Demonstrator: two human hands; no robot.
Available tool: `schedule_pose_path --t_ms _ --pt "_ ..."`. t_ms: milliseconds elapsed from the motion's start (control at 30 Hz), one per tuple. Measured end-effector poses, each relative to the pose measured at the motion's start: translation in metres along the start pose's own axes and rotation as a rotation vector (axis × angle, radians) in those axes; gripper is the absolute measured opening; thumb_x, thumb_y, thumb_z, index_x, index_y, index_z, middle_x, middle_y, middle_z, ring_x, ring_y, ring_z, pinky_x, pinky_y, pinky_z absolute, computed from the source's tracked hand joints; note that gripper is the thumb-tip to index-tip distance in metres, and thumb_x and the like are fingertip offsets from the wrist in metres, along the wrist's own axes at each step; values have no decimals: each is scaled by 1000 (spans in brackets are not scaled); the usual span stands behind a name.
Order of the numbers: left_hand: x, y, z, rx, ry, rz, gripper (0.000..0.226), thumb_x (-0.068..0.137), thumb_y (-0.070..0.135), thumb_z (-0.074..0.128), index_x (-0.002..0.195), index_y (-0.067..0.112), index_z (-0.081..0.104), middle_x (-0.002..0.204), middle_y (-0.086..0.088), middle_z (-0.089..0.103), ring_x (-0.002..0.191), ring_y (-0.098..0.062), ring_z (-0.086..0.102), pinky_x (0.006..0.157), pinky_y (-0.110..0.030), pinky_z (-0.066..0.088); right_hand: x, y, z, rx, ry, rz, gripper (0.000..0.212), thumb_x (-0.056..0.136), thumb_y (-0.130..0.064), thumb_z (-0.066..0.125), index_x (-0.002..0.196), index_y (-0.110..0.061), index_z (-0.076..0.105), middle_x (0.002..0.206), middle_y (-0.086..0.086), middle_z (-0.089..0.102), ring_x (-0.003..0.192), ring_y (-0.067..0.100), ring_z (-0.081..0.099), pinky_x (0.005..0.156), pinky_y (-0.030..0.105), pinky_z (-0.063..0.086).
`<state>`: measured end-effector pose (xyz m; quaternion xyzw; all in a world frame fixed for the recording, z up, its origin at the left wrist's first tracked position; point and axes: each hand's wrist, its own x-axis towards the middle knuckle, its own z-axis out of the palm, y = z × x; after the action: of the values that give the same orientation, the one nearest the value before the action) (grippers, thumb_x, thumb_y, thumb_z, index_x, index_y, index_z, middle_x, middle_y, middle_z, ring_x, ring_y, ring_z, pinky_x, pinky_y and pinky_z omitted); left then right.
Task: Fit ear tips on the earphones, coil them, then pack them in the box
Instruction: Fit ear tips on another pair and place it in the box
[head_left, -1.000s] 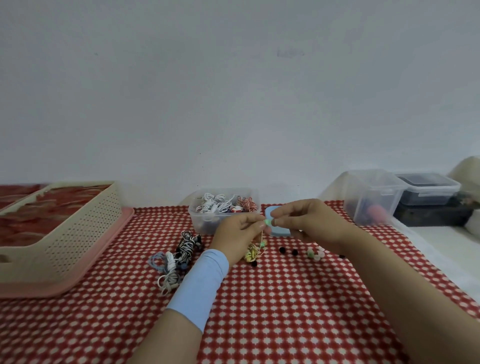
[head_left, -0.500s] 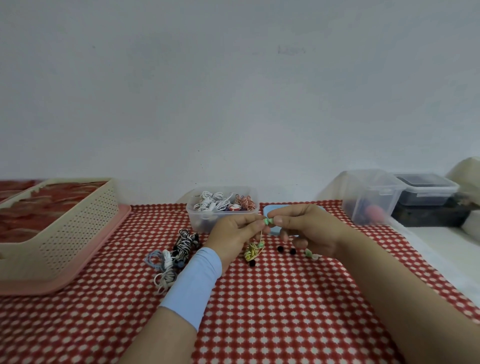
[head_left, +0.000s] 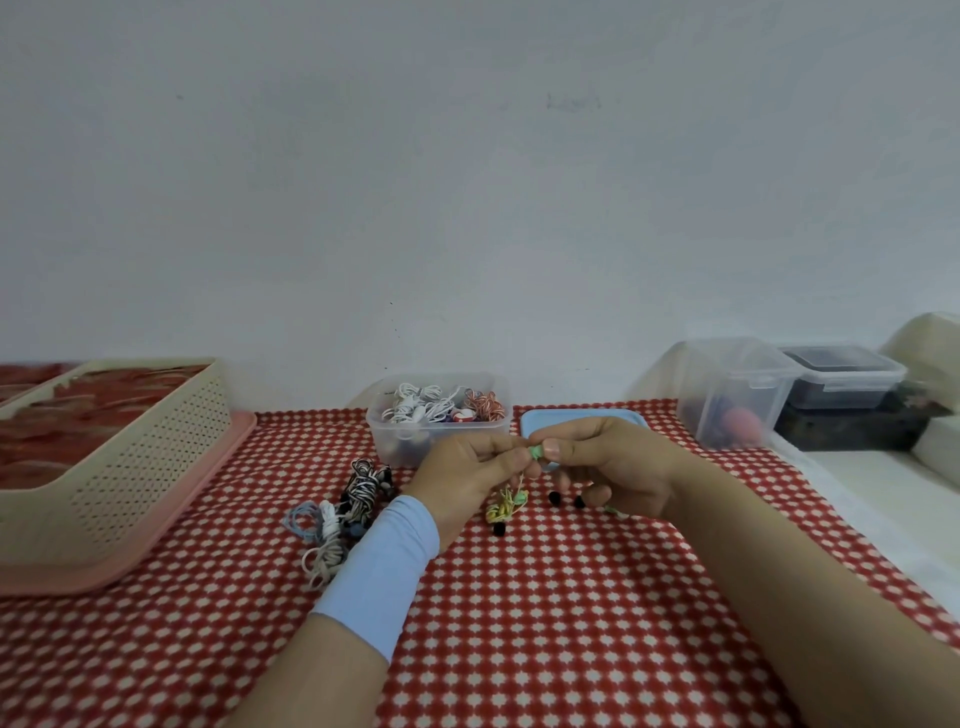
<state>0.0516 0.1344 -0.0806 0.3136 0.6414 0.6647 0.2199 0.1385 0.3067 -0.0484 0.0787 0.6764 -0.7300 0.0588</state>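
Red-and-white checked cloth (head_left: 519, 597) covers the table, with a plain white wall behind it.

Just below the middle of the frame the two hands meet, raised a little off the cloth. The left hand (head_left: 467, 467), in a pale blue sleeve (head_left: 379, 566), has its fingers curled to pinch the earphone (head_left: 506, 506). The bud end is hidden in the grip, and the yellow-green cord hangs down in a loose bunch onto the cloth. The right hand (head_left: 613, 462) pinches a small green ear tip (head_left: 535, 451) between thumb and forefinger and holds it against the left hand's fingertips. This looks like the step of pushing the tip onto the bud. One hand probably steadies the bud while the other presses. Whether the tip is fully seated cannot be told.

Spare black tips (head_left: 555, 498) lie on the cloth just under the hands, likely for easy reach. Behind the hands stands the clear box (head_left: 439, 421), already holding coiled sets. Its blue lid (head_left: 571, 418) lies flat to its right, so the box is open for packing. A pile of cords (head_left: 343, 509) lies left of the sleeve, and whether those have tips cannot be seen. A cream basket (head_left: 130, 452) sits at the left edge, and clear tubs (head_left: 732, 395) at the right.
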Motion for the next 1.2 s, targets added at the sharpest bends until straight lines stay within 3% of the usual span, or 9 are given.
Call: schedule_pose_path --t_ms 200,333,567,867,967,1067,1200 --pt "0 -2 1 -81 4 -27 17 90 11 65 90 22 78 83 -2 74 83 -17 62 83 -29 52 1 7 3 -3 34 -61 15 88 -14 68 98 -11 79 91 9 71 62 11 61 38 16 35" --pt "2 3 2 -86 1 -18 13 92 14 63 98 15 75 82 0 73 73 -11 56 73 -24 47 -3 3 1 38 21 -89 17 87 -15 67 100 -10 77 90 7 71 65 11 61 39 15 35" --pt "2 5 1 -14 -34 -8 12 90 11 66 96 16 74 82 0 76 80 -8 68 76 -21 49 -5 0 -3 9 -48 -33 21 94 -11 61 91 -16 82 92 6 73 66 10 64 39 15 38" --pt "-1 6 -2 147 -6 23 11 88 10 69 97 7 76 79 1 76 72 -1 66 70 -12 49 -4 -1 -3 -109 47 51 18 87 -17 70 100 -14 82 98 12 74 66 15 63 41 18 40" --pt "0 5 -5 125 -7 3 10 87 12 70 96 11 76 83 -2 77 77 -7 65 72 -14 49 -4 -1 -1 -76 26 34 20 84 -18 71 99 -13 82 98 12 74 65 13 64 40 17 39" --pt "1 4 -6 72 -20 -18 9 87 12 70 93 15 76 85 -4 77 83 -14 66 78 -20 51 -6 -2 0 -30 -15 33 19 92 -15 64 93 -15 83 92 7 75 65 10 66 40 15 38" --pt "1 4 -2 13 -37 -12 12 88 7 67 96 11 75 82 -4 75 83 -17 64 80 -23 53 -5 -3 -2 -19 -21 31 18 90 -15 64 94 -14 82 94 8 75 65 10 67 39 15 38"
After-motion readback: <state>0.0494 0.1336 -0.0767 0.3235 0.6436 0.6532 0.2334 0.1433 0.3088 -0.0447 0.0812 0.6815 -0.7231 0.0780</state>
